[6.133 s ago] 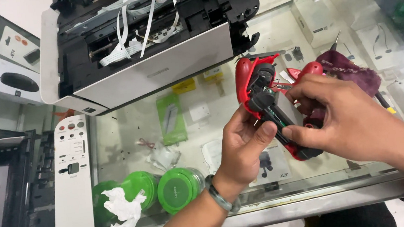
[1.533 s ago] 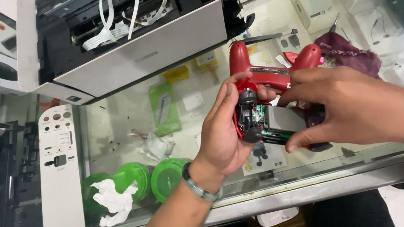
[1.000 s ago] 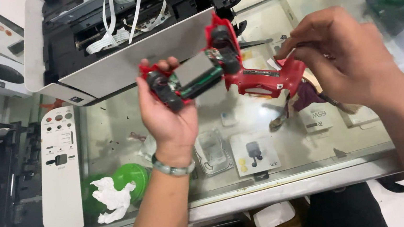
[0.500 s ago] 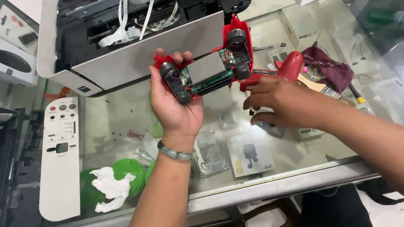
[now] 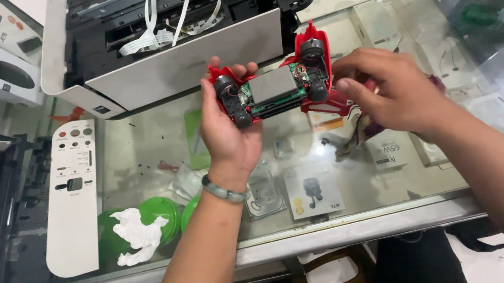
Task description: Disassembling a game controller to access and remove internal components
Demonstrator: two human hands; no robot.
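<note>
White plastic panel (image 5: 70, 197) with round buttons is lying flat at the left of the frame on the glass tabletop (image 5: 144, 144). A crumpled white tissue (image 5: 136, 234) is sitting on green round lids (image 5: 162, 217) at lower left. A white printer (image 5: 160, 47) with its black insides open and flat ribbon cables showing is filling the upper left.

At centre, the left hand (image 5: 227, 131) is cupping the left grip of a red game controller (image 5: 275, 89), fingers wrapping around it from behind, thumb lying alongside. The controller is being held in the air above the tabletop, in front of the printer, with its shell off: green circuit board, grey flat battery block and two black thumbstick modules exposed. The right hand (image 5: 395, 97) is gripping the controller's right side, fingers curled over the red shell edge.

Judgement: to do this well, keep the left palm supporting the board side steadily, pull the shell evenly with the right fingers, and avoid tugging thin wires or pressing the board.

The red plastic looks glossy and hard, the board matte. Under the glass, small white boxes (image 5: 387, 149) and packets are lying at centre right. Something dark maroon (image 5: 439, 82) is peeking out behind the right hand, unclear what.
</note>
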